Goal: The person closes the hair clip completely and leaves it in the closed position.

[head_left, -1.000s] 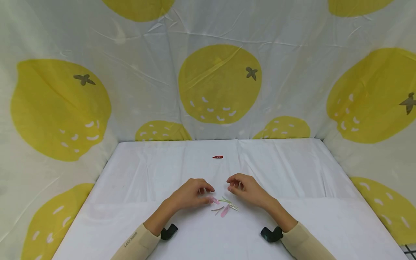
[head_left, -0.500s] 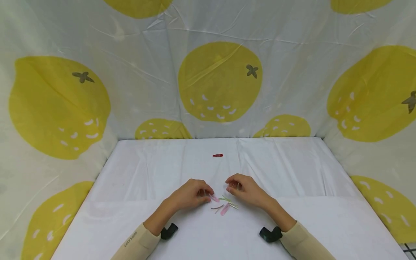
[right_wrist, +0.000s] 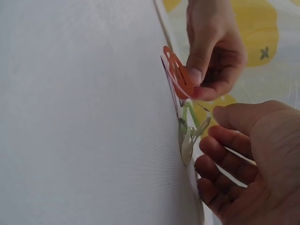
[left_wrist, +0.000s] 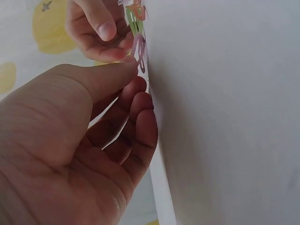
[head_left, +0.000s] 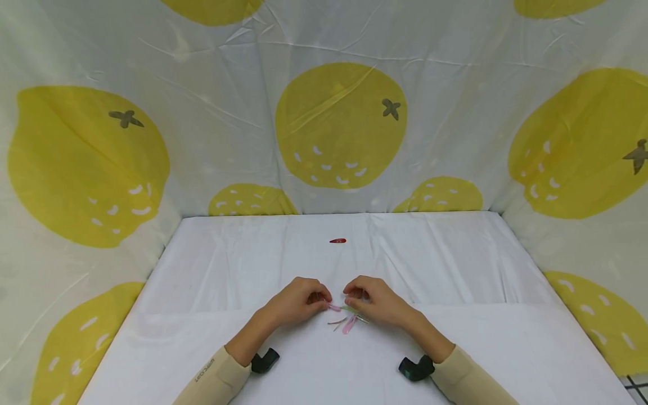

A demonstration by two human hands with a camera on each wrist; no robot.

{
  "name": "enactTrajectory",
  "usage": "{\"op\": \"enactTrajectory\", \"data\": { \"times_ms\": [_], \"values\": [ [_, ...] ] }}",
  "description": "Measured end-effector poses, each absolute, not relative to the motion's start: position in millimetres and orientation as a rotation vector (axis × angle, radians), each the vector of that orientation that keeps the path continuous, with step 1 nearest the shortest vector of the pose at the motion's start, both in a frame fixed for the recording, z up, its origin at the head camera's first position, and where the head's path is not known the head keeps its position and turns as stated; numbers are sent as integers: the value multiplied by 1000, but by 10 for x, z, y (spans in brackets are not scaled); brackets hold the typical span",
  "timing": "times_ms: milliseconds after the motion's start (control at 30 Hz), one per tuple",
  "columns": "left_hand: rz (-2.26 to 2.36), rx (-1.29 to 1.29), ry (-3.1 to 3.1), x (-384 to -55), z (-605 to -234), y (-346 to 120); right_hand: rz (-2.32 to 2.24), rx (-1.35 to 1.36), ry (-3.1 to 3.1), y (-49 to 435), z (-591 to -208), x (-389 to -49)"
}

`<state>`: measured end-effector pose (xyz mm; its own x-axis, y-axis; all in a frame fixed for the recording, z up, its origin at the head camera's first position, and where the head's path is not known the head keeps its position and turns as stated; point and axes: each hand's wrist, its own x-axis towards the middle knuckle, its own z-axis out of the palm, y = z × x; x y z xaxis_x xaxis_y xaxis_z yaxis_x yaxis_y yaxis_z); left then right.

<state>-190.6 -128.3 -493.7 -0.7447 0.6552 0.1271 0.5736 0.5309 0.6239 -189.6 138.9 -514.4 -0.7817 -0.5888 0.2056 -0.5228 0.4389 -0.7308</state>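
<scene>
Now reaching further left than before with the right hand [head_left: 379,302], thumb and fingers apart, nothing held, beside a green clip [head_left: 347,308]; pinching a pink clip [head_left: 334,307] with the left hand [head_left: 297,302], below frame centre.

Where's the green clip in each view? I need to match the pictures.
Head: green clip below centre, beside the right hand.
Left wrist: green clip near the top, slightly left of centre.
Right wrist: green clip at mid-height, right of centre.
Shared landmark: the left hand, in all three views.
</scene>
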Motion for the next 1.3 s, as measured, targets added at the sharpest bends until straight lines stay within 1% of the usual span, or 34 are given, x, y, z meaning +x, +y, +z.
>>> {"op": "enactTrajectory", "data": {
  "times_ms": [500, 767, 1067, 1300],
  "values": [
    [1201, 985, 2702, -1904, -4911, -1200, -1268, -1046, 2608, 1347, -5149, -1866],
    [1309, 997, 2697, -1905, -4905, -1139, -1294, -1110, 2655, 1343, -5148, -1878],
    [1410, 944, 2645, -1935, -4952, -1109, -1328, -1085, 2718, 1324, -5146, -1895],
    [1421, 923, 2661, -1946, -4934, -1082, -1394, -1000, 2685, 1334, -5133, -1898]
  ]
}}
